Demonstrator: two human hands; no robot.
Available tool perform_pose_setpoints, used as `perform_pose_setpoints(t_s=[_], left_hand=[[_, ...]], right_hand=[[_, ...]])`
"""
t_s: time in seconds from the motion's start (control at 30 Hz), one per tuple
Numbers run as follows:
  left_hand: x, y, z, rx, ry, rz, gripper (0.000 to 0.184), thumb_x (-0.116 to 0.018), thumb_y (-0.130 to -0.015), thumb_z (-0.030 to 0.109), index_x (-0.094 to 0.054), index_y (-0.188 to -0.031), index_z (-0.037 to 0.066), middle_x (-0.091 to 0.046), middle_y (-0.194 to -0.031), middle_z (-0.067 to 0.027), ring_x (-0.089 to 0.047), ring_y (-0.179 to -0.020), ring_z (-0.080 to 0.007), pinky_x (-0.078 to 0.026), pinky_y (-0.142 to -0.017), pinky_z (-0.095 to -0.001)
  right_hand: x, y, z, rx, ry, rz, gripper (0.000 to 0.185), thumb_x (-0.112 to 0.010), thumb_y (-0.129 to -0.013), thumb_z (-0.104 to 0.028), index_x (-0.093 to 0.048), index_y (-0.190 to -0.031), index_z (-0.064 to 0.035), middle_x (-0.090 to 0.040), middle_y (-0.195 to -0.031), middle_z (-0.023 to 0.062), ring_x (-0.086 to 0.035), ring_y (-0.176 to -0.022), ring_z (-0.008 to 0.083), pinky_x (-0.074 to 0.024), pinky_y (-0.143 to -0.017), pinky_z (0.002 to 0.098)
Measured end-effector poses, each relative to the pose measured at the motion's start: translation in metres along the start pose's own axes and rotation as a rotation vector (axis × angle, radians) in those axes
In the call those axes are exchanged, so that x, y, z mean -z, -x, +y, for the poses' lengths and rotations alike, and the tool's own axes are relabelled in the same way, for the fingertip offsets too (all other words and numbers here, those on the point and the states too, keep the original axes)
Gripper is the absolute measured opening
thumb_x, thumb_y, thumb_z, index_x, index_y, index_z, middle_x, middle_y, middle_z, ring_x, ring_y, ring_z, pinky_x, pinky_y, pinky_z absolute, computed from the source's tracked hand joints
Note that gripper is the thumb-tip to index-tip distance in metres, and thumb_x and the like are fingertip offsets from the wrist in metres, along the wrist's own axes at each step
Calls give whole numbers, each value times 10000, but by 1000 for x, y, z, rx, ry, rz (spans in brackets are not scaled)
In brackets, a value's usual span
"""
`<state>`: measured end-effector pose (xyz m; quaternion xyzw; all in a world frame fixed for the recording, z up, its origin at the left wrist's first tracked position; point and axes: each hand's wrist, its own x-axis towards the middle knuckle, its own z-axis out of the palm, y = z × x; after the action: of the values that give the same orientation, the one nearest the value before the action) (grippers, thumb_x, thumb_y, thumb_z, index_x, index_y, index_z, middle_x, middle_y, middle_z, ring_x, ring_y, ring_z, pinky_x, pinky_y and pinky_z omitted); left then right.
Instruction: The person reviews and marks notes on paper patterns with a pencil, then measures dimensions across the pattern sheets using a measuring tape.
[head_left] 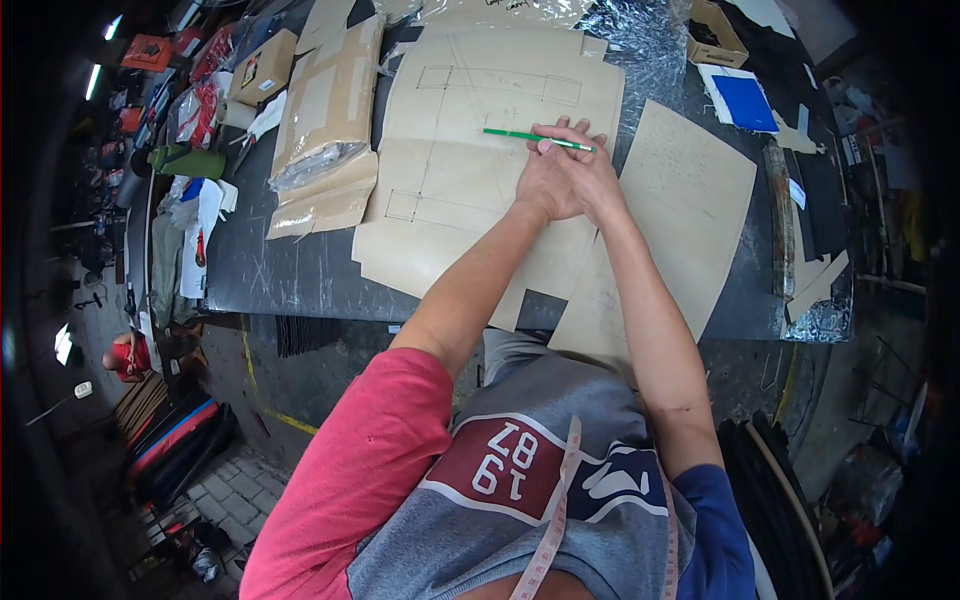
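Note:
My left hand [545, 188] lies on a large brown paper pattern [480, 90], its fingers stretched out, with part of it covered by my other hand. Crossed over it is my right hand [590, 180], whose fingers hold a green pencil [508, 133] pointing left. Drawn lines and several small rectangles mark the pattern. To the right lies another brown paper piece [690, 170] with faint writing on it, under my right forearm. A measuring tape [553, 530] hangs from my neck down my shirt.
The dark table [290, 275] also carries a plastic-wrapped cardboard package [325, 110] at left. A blue rectangular item [745, 103], an open cardboard box [718, 35] and a worn long bar [780, 220] are at right. A green bottle [188, 162] is at the left edge. A person in red [130, 355] is at far left.

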<state>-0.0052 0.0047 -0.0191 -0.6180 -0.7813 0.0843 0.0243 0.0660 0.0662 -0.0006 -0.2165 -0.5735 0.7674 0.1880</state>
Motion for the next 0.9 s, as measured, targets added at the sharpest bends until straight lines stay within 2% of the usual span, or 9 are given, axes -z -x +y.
perform_pose_setpoints(t_s=[0.03, 0.17, 0.43, 0.6, 0.7, 0.73, 0.83, 0.9], left_hand=[[0, -1, 0, -5, -18, -8, 979, -475, -888, 810, -275, -1688, 282, -161, -1786, -85, -93, -1641, -390, -36, -1279, -666], [19, 5, 1, 12, 170, -37, 1109, -526, -822, 882, -272, -1691, 240, -170, -1780, -111, -95, -1639, -391, -20, -1290, -637], [19, 6, -3, -2, 240, -3, 1209, -536, -761, 939, -275, -1690, 210, -169, -1778, -124, -97, -1640, -380, -3, -1292, -629], [19, 7, 0, 0, 101, -15, 1183, -548, -772, 923, -290, -1686, 218, -186, -1773, -124, -104, -1639, -380, -4, -1297, -623], [-16, 3, 0, -35, -104, 270, 1182, -554, -767, 923, -310, -1680, 213, -213, -1764, -126, -113, -1637, -373, -6, -1295, -645], [-14, 3, 0, -38, -99, 270, 1182, -554, -767, 923, -310, -1680, 213, -213, -1764, -126, -113, -1637, -373, -6, -1295, -645], [-1, 2, -4, 3, 286, 92, 1210, -519, -748, 974, -328, -1673, 216, -207, -1765, -115, -111, -1641, -356, -25, -1291, -661], [13, 3, -3, 13, 319, 61, 1208, -531, -745, 965, -331, -1671, 217, -215, -1762, -112, -110, -1641, -353, -19, -1292, -661]], right_hand=[[-8, 2, -10, 31, -8, 29, 338, -610, -1066, -195, -637, -1388, -96, -746, -1252, 168, -677, -1244, 255, -468, -1109, 349], [-20, 1, -26, 82, 0, 33, 338, -611, -1071, -222, -647, -1381, -91, -748, -1248, 171, -678, -1243, 252, -465, -1111, 346], [-36, 3, -41, 186, 34, 35, 358, -613, -1084, -295, -672, -1363, -78, -752, -1240, 178, -682, -1239, 243, -458, -1117, 339], [-42, 12, -54, 238, 50, 29, 376, -614, -1091, -331, -684, -1354, -71, -754, -1235, 181, -684, -1237, 238, -454, -1121, 335], [-29, 40, -64, 171, -54, 32, 391, -626, -1086, -309, -674, -1349, -24, -750, -1240, 157, -705, -1169, 220, -501, -1066, 328], [-20, 43, -60, 168, -51, 36, 391, -626, -1086, -309, -674, -1349, -24, -750, -1240, 157, -705, -1169, 220, -501, -1066, 328], [21, 57, -46, 56, -75, 118, 424, -631, -1080, -265, -615, -1416, -6, -715, -1292, 181, -681, -1222, 254, -514, -1090, 372], [44, 67, -45, 68, -73, 201, 418, -624, -1084, -259, -615, -1409, 6, -717, -1279, 182, -689, -1202, 250, -527, -1066, 368]])
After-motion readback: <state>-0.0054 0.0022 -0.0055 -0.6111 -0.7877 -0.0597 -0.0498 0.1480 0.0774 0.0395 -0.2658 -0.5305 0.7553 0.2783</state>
